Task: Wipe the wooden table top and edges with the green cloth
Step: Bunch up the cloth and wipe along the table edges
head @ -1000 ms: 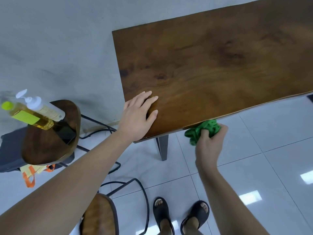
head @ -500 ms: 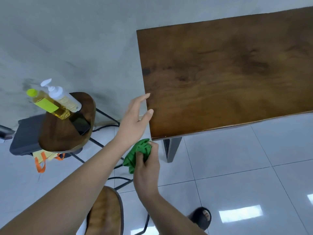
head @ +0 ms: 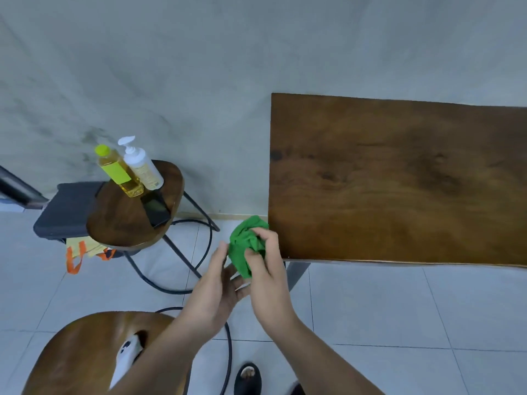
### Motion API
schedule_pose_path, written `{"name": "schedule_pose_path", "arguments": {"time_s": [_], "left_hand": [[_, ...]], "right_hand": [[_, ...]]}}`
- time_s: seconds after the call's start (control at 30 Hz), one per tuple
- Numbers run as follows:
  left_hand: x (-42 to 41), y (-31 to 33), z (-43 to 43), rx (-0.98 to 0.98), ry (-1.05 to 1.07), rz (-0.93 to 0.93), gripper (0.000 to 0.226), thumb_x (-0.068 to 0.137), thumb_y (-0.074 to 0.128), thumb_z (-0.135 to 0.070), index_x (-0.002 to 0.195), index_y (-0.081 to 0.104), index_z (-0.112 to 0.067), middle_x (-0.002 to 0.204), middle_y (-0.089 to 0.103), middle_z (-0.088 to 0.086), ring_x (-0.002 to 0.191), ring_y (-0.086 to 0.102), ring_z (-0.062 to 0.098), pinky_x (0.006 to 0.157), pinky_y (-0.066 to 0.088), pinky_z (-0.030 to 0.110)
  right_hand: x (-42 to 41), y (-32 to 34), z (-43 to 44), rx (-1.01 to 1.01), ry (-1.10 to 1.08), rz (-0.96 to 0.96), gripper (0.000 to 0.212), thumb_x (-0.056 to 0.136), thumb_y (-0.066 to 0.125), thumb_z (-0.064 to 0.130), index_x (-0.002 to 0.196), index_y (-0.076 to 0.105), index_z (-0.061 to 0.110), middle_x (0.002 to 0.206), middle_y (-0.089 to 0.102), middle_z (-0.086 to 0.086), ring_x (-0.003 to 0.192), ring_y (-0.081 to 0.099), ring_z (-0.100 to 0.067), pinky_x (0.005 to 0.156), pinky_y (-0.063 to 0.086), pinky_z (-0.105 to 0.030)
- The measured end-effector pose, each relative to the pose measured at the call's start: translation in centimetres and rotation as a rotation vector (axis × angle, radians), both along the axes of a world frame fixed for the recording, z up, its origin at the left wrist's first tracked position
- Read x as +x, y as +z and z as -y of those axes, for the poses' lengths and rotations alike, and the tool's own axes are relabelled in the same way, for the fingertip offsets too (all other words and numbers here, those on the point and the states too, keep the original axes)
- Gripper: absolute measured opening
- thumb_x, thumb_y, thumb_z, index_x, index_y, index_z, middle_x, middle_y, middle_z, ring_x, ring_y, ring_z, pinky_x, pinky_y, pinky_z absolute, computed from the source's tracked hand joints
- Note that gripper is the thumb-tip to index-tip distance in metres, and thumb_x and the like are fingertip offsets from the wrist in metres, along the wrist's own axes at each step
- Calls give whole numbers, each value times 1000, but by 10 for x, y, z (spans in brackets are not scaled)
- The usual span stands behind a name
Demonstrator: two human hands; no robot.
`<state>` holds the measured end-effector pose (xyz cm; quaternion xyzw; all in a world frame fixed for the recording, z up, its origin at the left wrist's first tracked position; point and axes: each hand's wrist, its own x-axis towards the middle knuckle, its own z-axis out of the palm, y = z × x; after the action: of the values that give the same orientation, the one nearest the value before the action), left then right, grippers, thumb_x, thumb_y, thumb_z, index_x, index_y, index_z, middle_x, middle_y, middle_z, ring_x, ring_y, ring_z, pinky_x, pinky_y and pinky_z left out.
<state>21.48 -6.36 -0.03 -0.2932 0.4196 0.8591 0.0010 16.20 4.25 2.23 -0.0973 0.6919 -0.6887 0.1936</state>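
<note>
Right hand (head: 263, 269) pinches bunched green cloth (head: 245, 246); left hand (head: 219, 283) spread, apparently touching it.

Green cloth (head: 244, 249); dark brown grained table (head: 399, 181).

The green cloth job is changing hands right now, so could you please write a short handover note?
Right hand: fingers closed on the bunched green cloth, held in the air just left of the table's near-left corner.
Left hand: open, palm beside the cloth, not gripping it.
Wooden table: top is bare; the cloth is off it.
Done: cannot tell from this view how much has been wiped.
Left: regrip the cloth, then check and wipe top and edges.
</note>
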Motion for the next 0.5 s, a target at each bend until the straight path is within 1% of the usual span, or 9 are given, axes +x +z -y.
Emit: {"name": "schedule_pose_path", "arguments": {"time_s": [0.07,0.13,0.2,0.27,0.3,0.33,0.4,0.43,0.5], "left_hand": [[-13,12,-4,-8,65,-53,51,113,47,-52,150,66,-23,149,69,12,143,63,28,123,44,55],[-23,19,-3,-46,105,-81,52,112,51,-50,152,64,-19,151,68,12,146,59,30,127,41,54],[-30,20,-1,-100,132,-83,52,112,55,-46,152,61,-13,150,67,16,146,58,34,127,41,54],[-34,19,0,-150,165,-90,53,108,66,-37,153,56,-10,148,65,22,138,64,34,119,47,53],[-36,18,1,-160,203,-82,57,103,72,-31,152,53,-9,147,64,25,130,68,31,111,52,51],[-38,16,0,-161,250,-67,63,96,78,-23,151,50,-9,144,66,25,122,71,29,104,55,49],[-44,11,1,-173,328,-33,73,82,80,-13,147,47,-10,136,72,24,117,74,31,98,59,49],[-47,7,3,-186,355,-15,75,78,78,-11,146,47,-11,133,73,23,118,75,33,97,59,50],[-55,1,8,-219,401,24,76,73,76,-10,144,49,-12,130,75,19,117,76,32,93,60,47]], "right_hand": [[-7,1,-6,33,59,-34,36,114,51,13,140,63,34,132,68,15,127,64,-8,103,54,-26],[-18,1,-14,80,122,-71,40,111,48,25,146,62,38,141,65,11,135,60,-9,112,51,-32],[-31,2,-26,124,203,-119,41,108,47,30,142,64,45,143,63,18,139,56,-5,115,46,-28],[-47,1,-39,160,337,-160,37,111,50,26,140,65,44,144,59,31,143,50,1,118,41,-23],[-56,-1,-44,190,409,-188,36,113,52,24,143,66,39,144,57,36,145,48,2,120,40,-22],[-65,-4,-49,226,466,-223,36,113,54,25,145,67,35,146,54,38,147,45,1,122,39,-24],[-88,-10,-55,282,530,-305,36,111,57,31,144,71,34,153,51,33,151,43,-4,125,42,-35],[-102,-11,-57,302,548,-346,33,112,59,31,141,73,35,156,51,28,152,43,-5,126,41,-36],[-132,-9,-55,357,531,-439,28,113,62,27,136,76,34,154,53,23,150,46,-2,125,38,-30]]}}
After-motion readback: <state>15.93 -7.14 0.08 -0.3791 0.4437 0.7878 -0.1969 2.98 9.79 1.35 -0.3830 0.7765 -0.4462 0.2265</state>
